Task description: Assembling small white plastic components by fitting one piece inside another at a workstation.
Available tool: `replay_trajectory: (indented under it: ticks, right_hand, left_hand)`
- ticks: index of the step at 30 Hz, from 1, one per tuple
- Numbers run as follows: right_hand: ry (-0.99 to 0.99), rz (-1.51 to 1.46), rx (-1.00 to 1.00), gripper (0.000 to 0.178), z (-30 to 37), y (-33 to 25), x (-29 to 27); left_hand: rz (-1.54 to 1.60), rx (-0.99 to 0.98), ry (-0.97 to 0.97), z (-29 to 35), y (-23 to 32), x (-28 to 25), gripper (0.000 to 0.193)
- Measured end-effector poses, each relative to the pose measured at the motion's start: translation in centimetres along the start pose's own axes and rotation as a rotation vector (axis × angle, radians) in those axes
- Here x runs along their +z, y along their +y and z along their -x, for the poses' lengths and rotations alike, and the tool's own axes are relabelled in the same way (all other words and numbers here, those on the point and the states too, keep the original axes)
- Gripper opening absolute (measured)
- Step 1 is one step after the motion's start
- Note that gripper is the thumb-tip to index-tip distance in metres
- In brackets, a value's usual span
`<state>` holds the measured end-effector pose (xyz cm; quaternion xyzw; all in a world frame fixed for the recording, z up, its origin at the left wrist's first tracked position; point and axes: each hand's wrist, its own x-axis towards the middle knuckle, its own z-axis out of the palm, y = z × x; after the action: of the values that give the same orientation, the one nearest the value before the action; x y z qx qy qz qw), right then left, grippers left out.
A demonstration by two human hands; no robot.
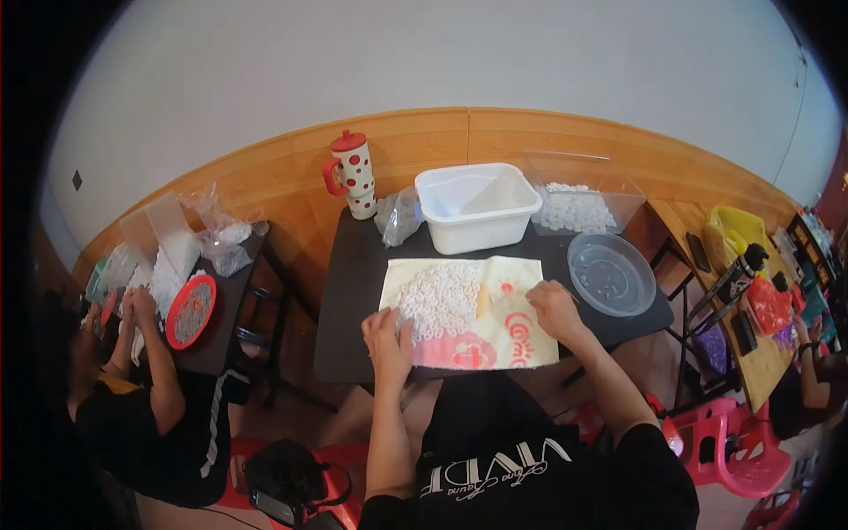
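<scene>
A cream cloth [521,353] with pink and red print lies flat at the table's front. On its left half, many small white rings [439,300] are spread in a loose heap. My left hand [387,340] rests at the cloth's left edge beside the rings, its fingers partly spread. At the right edge, my right hand [555,309] has its fingers closed in a pinch. A thin, light sliver shows by that hand; what the fingers hold is too small to make out.
Behind the cloth stand a white tub [480,231], a spotted tumbler [355,177] and a crumpled clear bag [397,218]. A round clear container [611,274] and a clear box of white pieces [576,209] are on the right. Another person works left, near a red bowl [208,284].
</scene>
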<state>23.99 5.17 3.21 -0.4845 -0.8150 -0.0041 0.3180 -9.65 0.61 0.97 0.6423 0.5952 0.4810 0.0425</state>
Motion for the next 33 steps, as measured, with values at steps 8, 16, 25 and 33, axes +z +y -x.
replay_trajectory:
  ticks: [8, 16, 25, 33]
  right_hand:
    - [-0.060, 0.115, -0.268, 0.019, -1.4, -0.8, -1.1]
    - [-0.205, -0.089, -0.172, 0.025, -3.4, -0.1, -2.3]
    - [-0.404, -0.366, 0.028, 0.029, -6.4, -0.4, -0.9]
    - [-0.345, -0.487, -0.072, 0.026, -6.9, -1.7, 0.5]
  left_hand:
    - [-0.003, -0.054, -0.067, -0.1, 0.9, -0.4, 0.037]
    - [-0.054, -0.130, -0.143, -0.9, 1.9, -0.9, 0.041]
    - [-0.026, -0.139, -0.137, -1.1, 1.4, -0.8, 0.042]
    - [-0.007, -0.116, -0.122, -0.9, 1.1, -0.8, 0.039]
